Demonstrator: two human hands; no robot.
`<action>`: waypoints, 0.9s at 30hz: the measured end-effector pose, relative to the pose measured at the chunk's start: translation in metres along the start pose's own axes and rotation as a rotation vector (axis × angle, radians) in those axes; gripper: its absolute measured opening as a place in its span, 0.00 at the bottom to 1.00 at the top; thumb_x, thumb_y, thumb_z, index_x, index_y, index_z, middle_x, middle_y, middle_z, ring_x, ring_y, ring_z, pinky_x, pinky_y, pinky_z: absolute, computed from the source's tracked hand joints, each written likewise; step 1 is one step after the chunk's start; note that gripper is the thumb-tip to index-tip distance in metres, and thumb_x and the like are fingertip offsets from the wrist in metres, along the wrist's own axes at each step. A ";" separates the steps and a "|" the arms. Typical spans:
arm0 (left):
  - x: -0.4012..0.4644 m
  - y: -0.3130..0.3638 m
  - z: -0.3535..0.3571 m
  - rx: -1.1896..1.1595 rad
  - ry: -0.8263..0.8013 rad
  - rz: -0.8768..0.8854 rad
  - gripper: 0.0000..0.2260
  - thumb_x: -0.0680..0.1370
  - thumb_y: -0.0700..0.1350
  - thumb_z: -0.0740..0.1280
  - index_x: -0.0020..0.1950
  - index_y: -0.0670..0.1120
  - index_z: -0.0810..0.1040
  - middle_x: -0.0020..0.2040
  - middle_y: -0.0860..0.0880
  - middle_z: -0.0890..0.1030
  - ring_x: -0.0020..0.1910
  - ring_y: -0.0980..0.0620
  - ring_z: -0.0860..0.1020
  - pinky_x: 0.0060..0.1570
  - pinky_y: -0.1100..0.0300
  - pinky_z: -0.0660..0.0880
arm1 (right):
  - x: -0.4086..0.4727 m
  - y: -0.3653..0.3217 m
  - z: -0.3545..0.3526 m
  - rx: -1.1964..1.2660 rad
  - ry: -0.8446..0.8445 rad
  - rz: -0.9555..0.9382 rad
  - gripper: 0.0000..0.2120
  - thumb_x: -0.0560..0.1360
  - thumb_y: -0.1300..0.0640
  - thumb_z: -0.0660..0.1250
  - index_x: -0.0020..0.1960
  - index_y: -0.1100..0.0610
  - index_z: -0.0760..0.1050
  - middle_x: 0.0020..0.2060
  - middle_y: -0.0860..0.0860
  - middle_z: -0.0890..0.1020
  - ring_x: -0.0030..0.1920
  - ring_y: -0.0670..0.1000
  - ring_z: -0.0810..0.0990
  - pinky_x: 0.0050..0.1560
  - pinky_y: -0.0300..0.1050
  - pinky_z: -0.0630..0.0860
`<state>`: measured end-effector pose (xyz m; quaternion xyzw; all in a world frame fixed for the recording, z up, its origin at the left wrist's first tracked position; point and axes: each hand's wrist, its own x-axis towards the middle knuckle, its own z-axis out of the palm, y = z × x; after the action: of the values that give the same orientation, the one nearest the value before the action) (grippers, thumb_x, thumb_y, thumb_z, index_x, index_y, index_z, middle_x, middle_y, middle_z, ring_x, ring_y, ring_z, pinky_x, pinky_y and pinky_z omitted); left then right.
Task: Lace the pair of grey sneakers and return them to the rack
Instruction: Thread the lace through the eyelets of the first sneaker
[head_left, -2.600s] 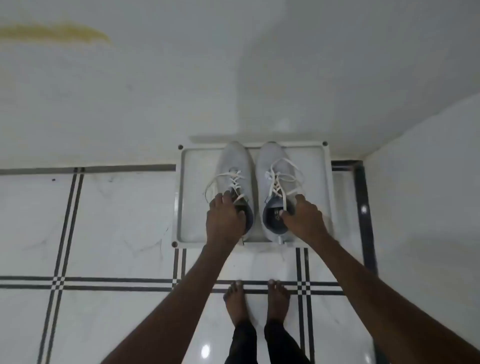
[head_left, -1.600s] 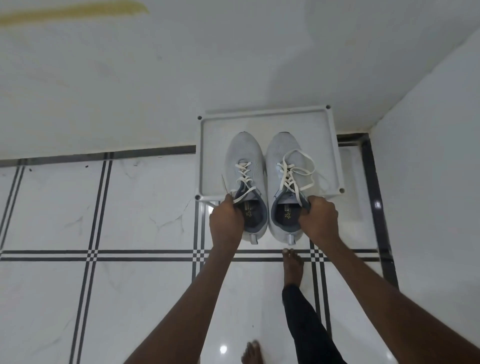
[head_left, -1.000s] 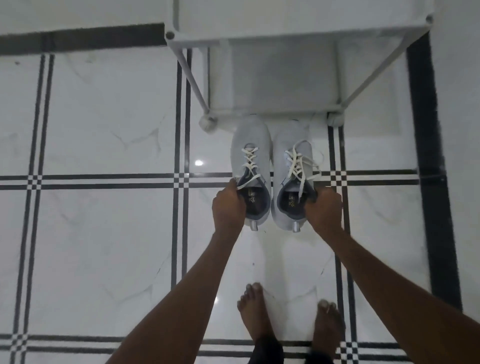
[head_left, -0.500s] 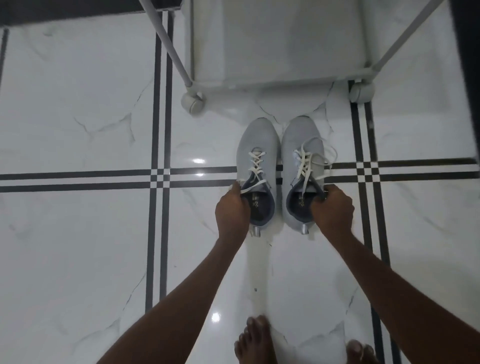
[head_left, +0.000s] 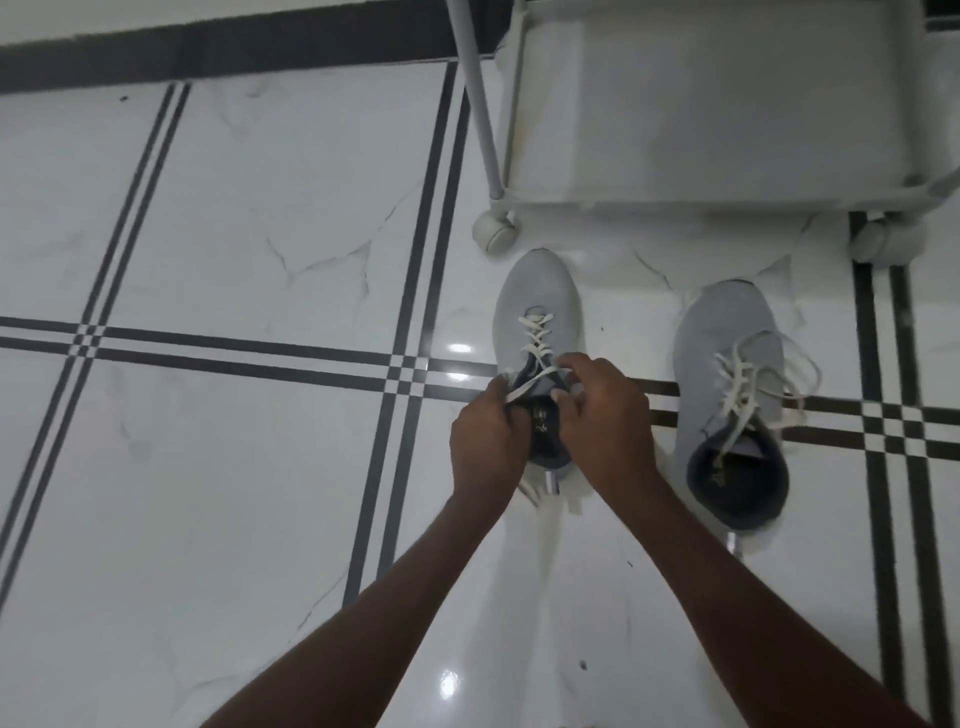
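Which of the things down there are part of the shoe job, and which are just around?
Part of the job:
- left sneaker, both hands at its lace: left hand, right hand
- right sneaker, laces loose
- white rack on castors

Just around:
- marble floor tiles with dark stripes

Glossy white marble-look floor (head_left: 234, 467), crossed by paired dark inlay lines (head_left: 405, 312), wide dark border band (head_left: 234, 49) at the far edge, bright light glints (head_left: 460, 348) on the tiles
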<state>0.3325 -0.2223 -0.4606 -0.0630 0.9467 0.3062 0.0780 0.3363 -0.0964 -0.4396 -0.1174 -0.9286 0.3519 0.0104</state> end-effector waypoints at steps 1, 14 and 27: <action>0.002 -0.002 -0.002 0.003 0.002 0.015 0.11 0.78 0.46 0.61 0.58 0.48 0.78 0.42 0.50 0.83 0.39 0.50 0.81 0.40 0.52 0.80 | 0.004 0.001 0.003 -0.009 0.005 -0.003 0.16 0.75 0.60 0.68 0.62 0.56 0.78 0.51 0.55 0.82 0.51 0.56 0.81 0.51 0.46 0.75; 0.067 -0.006 -0.068 -0.281 -0.433 -0.096 0.17 0.77 0.56 0.69 0.42 0.42 0.86 0.42 0.46 0.87 0.45 0.51 0.84 0.43 0.64 0.76 | 0.031 -0.018 -0.014 0.217 -0.045 0.038 0.03 0.72 0.57 0.68 0.40 0.54 0.75 0.36 0.47 0.80 0.38 0.50 0.78 0.38 0.42 0.74; 0.086 0.013 -0.128 0.113 -0.408 0.058 0.08 0.76 0.47 0.72 0.44 0.45 0.87 0.38 0.47 0.84 0.33 0.52 0.77 0.33 0.64 0.74 | 0.048 0.001 -0.038 0.159 0.003 0.342 0.11 0.70 0.49 0.63 0.47 0.54 0.77 0.38 0.53 0.84 0.41 0.56 0.83 0.47 0.48 0.78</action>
<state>0.2317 -0.2934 -0.3665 0.0323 0.9283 0.2611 0.2627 0.2935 -0.0603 -0.4145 -0.2727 -0.8645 0.4204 -0.0390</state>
